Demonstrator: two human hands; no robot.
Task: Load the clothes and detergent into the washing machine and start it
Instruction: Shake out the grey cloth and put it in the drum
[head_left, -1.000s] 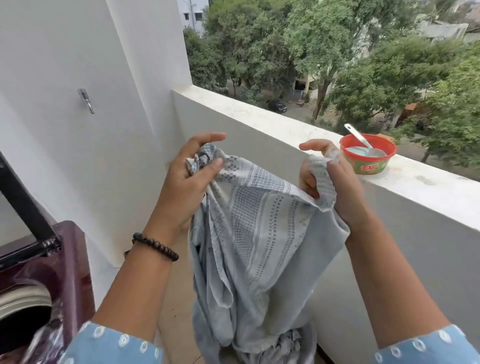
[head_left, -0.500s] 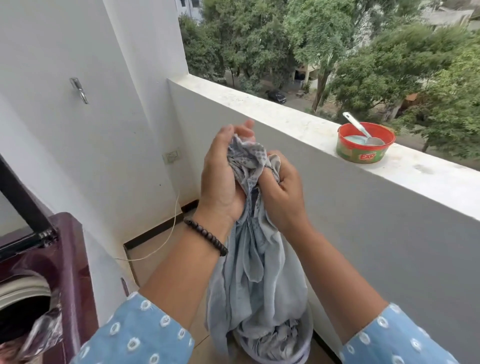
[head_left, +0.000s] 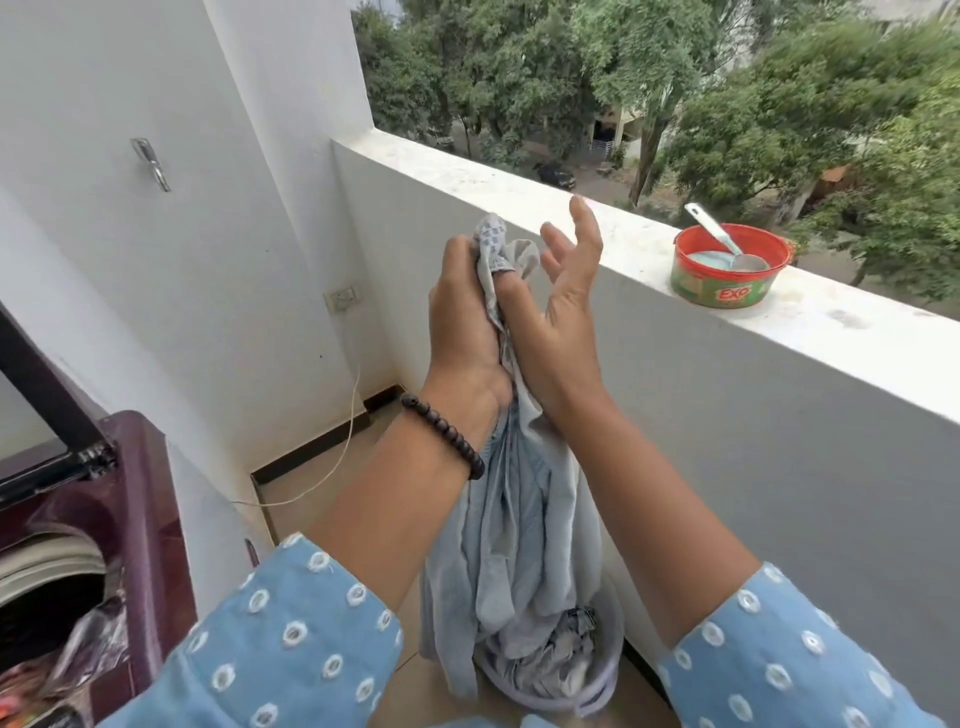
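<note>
A pale grey-blue patterned cloth (head_left: 524, 530) hangs bunched from my left hand (head_left: 462, 322), which is shut around its top. My right hand (head_left: 563, 306) is beside it with fingers spread apart, its palm against the cloth. The cloth's lower end trails into a pale laundry basket (head_left: 597, 696) on the floor, which holds more clothes. A maroon top-loading washing machine (head_left: 140, 519) stands at the left with its lid raised and its drum opening visible. A red and green detergent tub (head_left: 724, 291) with a metal spoon (head_left: 719, 239) in it sits on the balcony parapet.
The white parapet ledge (head_left: 519, 208) runs from centre to right, with trees and a street far below. A white wall carries a metal hook (head_left: 150, 163) and a socket (head_left: 343, 297), from which a thin cord (head_left: 343, 452) hangs. Crumpled plastic (head_left: 88, 649) lies at the machine's opening.
The cloth was spread between both hands, then gathered into a bunch. My right hand has now opened and let go, leaving the cloth gripped in my left hand.
</note>
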